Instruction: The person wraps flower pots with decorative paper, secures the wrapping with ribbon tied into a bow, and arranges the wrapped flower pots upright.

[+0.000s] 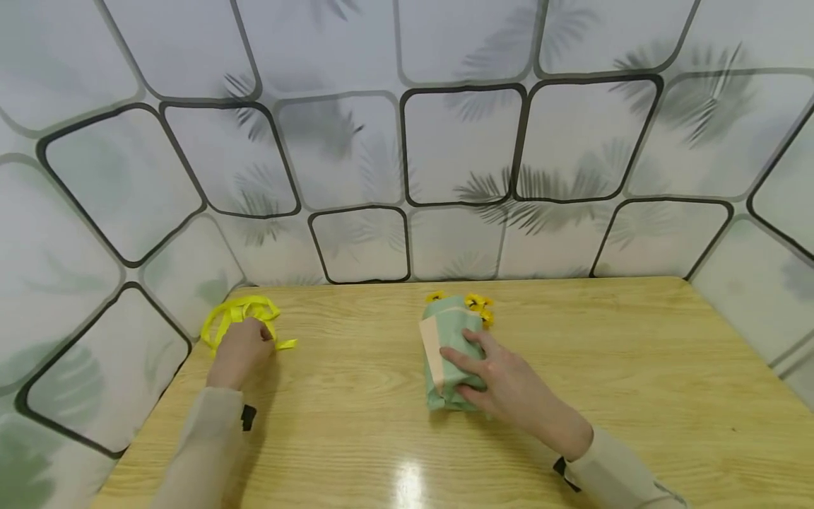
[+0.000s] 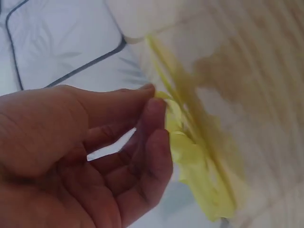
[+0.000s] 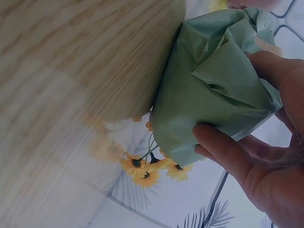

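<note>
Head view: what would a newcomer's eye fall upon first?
The bright yellow ribbon, looped at the far left of the table and pinched by the left hand, probably catches the eye first. Next comes the green bundle near the middle, held by the right hand, with yellow flowers at its far end.

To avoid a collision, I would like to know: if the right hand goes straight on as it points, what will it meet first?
The green package, which the right hand grips. Beyond it, the line seems to cross the table toward the wall, though depth is unclear.
</note>
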Motion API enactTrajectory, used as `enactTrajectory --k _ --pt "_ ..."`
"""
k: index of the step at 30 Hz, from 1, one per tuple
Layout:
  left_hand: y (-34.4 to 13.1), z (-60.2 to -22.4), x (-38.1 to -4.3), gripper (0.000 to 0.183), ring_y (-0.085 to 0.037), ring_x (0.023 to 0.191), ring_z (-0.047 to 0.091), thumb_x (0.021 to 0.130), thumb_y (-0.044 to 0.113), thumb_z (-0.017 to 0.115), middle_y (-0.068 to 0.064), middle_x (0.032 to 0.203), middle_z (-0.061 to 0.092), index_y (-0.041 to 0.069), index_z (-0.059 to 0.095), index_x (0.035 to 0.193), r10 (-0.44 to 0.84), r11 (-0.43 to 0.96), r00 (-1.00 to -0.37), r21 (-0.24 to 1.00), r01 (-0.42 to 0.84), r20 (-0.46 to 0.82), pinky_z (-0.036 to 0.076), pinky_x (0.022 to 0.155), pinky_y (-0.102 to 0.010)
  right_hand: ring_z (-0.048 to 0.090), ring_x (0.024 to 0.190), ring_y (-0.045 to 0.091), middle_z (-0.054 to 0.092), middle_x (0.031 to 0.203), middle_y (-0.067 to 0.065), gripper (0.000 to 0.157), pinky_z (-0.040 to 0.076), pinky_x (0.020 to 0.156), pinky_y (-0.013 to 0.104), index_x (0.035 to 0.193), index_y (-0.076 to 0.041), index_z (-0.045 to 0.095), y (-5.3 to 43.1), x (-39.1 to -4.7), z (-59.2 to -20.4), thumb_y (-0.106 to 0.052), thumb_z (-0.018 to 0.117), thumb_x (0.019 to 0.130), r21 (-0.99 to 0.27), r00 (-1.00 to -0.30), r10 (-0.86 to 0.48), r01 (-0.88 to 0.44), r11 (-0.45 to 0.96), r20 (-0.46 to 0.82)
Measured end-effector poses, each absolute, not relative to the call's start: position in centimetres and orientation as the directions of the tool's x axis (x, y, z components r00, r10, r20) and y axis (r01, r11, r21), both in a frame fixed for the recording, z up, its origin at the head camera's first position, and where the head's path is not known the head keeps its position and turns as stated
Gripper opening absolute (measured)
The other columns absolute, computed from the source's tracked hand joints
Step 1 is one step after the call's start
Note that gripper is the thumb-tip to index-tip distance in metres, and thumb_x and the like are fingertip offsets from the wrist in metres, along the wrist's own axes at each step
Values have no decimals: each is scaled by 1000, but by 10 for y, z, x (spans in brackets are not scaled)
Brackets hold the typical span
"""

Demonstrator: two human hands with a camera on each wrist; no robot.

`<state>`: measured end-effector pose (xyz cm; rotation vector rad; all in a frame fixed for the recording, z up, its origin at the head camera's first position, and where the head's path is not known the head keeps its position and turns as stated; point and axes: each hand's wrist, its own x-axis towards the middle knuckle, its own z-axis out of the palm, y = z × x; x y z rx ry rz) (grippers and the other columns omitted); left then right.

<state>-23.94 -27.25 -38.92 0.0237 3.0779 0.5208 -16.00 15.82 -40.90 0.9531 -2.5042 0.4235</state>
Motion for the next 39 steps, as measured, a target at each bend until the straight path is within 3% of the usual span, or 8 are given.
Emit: enactTrajectory --k 5,10,13,17,21,27,33,39 --pt "-254 -374 -243 22 -33 91 70 102 19 60 -22 113 72 1 72 108 128 885 -991 446 137 50 57 74 -44 71 104 38 59 131 28 63 63 78 43 135 -15 69 159 -159 -411 -26 91 77 -126 -670 -551 -684 719 498" --pt "-225 -356 -249 33 -31 111 69 106 33 58 -18 142 61 2 66 117 213 621 -973 756 206 90 61 85 -39 71 104 38 59 132 28 63 63 77 42 134 -16 69 159 -160 -411 -27 92 76 -119 -663 -551 -687 717 506" --pt "-207 -348 -253 36 -22 111 70 105 33 59 -12 135 66 1 63 119 211 398 -968 893 209 133 61 92 -32 71 104 38 59 131 28 63 63 77 42 134 -16 70 158 -161 -412 -27 92 76 -114 -662 -553 -687 718 506" --pt "-185 -340 -257 23 -10 101 72 103 21 64 0 111 73 3 65 116 177 131 -960 961 242 218 60 92 -28 71 104 39 59 131 28 63 63 77 42 134 -16 70 158 -162 -411 -27 92 76 -114 -657 -553 -690 715 512" --pt "-165 -337 -260 18 -9 96 72 100 8 66 6 106 73 6 66 118 172 15 -951 964 265 258 61 90 -28 71 105 38 59 132 29 64 63 77 41 134 -15 70 158 -162 -411 -27 92 76 -125 -660 -551 -691 712 510" --pt "-152 -346 -270 30 -13 96 71 100 9 66 -3 110 70 9 69 130 199 256 -948 921 295 248 61 88 -29 71 105 39 59 133 30 63 63 78 42 134 -15 69 158 -161 -411 -27 92 76 -143 -672 -547 -686 713 500" --pt "-152 -358 -276 15 -30 106 65 98 13 70 -13 115 69 11 78 111 215 649 -923 659 380 320 55 90 -46 70 107 39 59 133 29 64 63 79 42 135 -15 69 158 -162 -412 -27 92 76 -129 -668 -552 -688 714 500" --pt "-159 -361 -277 13 -38 104 68 99 9 66 -20 113 72 3 74 107 166 850 -945 445 282 283 57 87 -51 69 110 39 59 134 28 64 63 82 42 136 -15 68 160 -162 -413 -27 91 77 -131 -674 -547 -682 720 496"
